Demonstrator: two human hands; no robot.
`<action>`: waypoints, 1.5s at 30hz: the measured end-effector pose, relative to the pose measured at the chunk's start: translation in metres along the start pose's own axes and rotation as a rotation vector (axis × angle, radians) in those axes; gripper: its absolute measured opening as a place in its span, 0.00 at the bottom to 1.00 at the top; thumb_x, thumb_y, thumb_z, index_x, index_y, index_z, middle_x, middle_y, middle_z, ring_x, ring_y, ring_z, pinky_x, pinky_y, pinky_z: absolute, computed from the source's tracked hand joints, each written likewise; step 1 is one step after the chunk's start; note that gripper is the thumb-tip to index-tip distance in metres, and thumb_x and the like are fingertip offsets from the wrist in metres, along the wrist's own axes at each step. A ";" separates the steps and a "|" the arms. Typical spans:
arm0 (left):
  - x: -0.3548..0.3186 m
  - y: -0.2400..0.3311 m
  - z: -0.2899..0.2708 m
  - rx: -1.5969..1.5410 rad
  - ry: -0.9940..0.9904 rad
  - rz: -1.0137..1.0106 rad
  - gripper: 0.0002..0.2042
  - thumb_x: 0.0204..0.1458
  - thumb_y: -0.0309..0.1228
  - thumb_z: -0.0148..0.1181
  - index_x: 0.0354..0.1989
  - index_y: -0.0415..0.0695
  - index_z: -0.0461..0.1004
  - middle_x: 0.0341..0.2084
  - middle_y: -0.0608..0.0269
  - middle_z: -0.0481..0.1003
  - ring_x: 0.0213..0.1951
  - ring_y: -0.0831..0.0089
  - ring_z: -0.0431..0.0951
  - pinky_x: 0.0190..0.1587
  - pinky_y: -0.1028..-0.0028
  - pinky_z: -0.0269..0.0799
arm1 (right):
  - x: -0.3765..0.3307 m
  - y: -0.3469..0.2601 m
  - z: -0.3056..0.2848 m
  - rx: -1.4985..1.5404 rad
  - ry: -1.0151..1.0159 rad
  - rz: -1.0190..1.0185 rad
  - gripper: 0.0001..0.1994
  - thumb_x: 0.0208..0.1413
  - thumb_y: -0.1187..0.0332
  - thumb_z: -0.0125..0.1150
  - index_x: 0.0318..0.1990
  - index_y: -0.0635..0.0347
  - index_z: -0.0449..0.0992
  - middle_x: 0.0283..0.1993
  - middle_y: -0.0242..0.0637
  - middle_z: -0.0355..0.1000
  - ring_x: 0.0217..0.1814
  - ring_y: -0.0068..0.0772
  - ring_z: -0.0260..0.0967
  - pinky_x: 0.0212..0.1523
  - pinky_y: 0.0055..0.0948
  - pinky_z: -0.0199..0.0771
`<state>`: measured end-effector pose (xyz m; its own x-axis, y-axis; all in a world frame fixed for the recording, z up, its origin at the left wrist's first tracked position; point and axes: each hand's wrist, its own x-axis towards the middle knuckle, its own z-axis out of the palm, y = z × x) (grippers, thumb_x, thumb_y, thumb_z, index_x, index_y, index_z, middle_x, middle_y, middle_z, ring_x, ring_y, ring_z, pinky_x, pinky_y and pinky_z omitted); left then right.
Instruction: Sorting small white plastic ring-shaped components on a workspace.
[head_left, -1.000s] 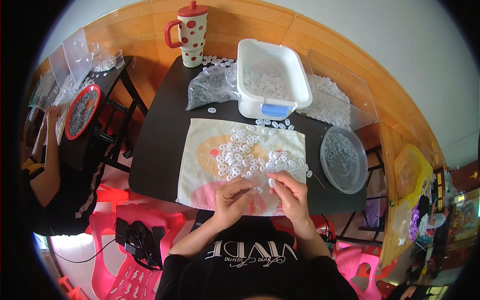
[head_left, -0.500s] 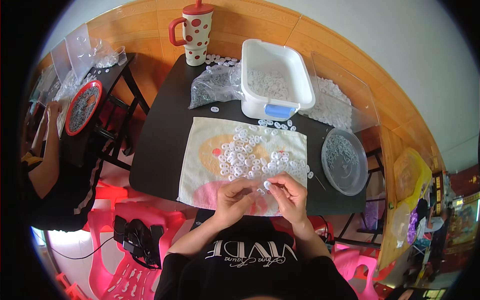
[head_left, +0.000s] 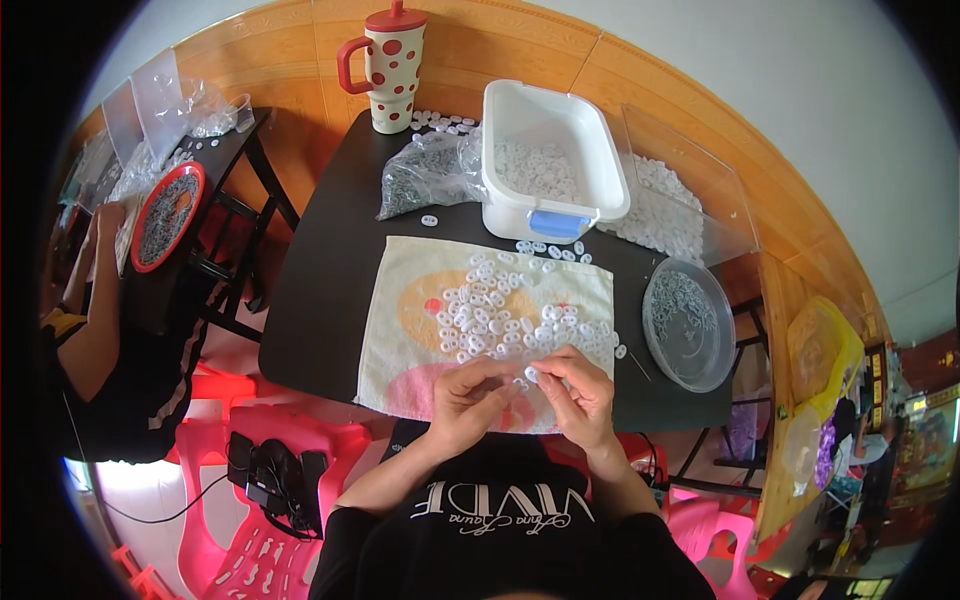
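Nearest, at six o'clock, the left hand (head_left: 470,395) and right hand (head_left: 580,392) are pinching together on one small white ring (head_left: 529,374), having drawn closer over the last second, as if fitting a piece. Beyond, more white rings (head_left: 500,305) are lying on a cloth (head_left: 400,320) on the table (head_left: 330,260). Farther, at twelve o'clock, a white tub (head_left: 548,165) and spotted mug (head_left: 393,70) are standing.

You've got a clear plastic bag (head_left: 425,180) of small grey parts at the desk's (head_left: 320,300) far side, touching the white tub (head_left: 550,165) on its left. More clear bags (head_left: 195,105) sit on the side table to your left. No labels, signs or screens that can be made out.
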<state>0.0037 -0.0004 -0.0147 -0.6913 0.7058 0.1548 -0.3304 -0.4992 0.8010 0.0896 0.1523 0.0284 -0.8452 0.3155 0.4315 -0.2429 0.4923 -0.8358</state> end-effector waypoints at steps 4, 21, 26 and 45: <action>0.000 -0.001 -0.001 0.018 0.002 0.010 0.14 0.54 0.11 0.56 0.48 0.35 0.76 0.35 0.64 0.73 0.36 0.82 0.73 0.39 0.81 0.71 | 0.003 -0.005 0.000 -0.064 -0.047 -0.062 0.08 0.55 0.84 0.58 0.42 0.69 0.78 0.32 0.41 0.73 0.30 0.32 0.70 0.31 0.25 0.68; 0.001 -0.005 0.000 0.347 0.048 0.034 0.14 0.53 0.10 0.57 0.47 0.35 0.77 0.35 0.64 0.75 0.36 0.80 0.76 0.38 0.79 0.75 | -0.010 0.005 0.005 0.034 -0.046 0.029 0.10 0.55 0.85 0.56 0.44 0.71 0.76 0.34 0.41 0.72 0.32 0.32 0.69 0.34 0.24 0.69; 0.009 0.017 0.008 0.774 -0.027 0.054 0.18 0.47 0.11 0.59 0.48 0.35 0.76 0.32 0.59 0.76 0.34 0.71 0.78 0.36 0.74 0.75 | -0.011 0.011 0.003 -0.055 -0.076 -0.027 0.11 0.51 0.87 0.56 0.43 0.71 0.76 0.34 0.42 0.72 0.32 0.35 0.71 0.33 0.26 0.70; 0.021 0.037 -0.004 1.062 -0.302 0.242 0.20 0.43 0.14 0.58 0.48 0.35 0.75 0.30 0.50 0.75 0.32 0.54 0.77 0.35 0.64 0.73 | -0.013 0.015 0.010 -0.462 -0.179 -0.327 0.12 0.38 0.77 0.60 0.35 0.64 0.76 0.37 0.38 0.69 0.37 0.41 0.71 0.35 0.37 0.73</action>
<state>-0.0260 -0.0061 0.0160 -0.4313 0.8132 0.3908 0.6040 -0.0615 0.7946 0.0925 0.1472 0.0071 -0.8381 -0.0343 0.5444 -0.3059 0.8559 -0.4170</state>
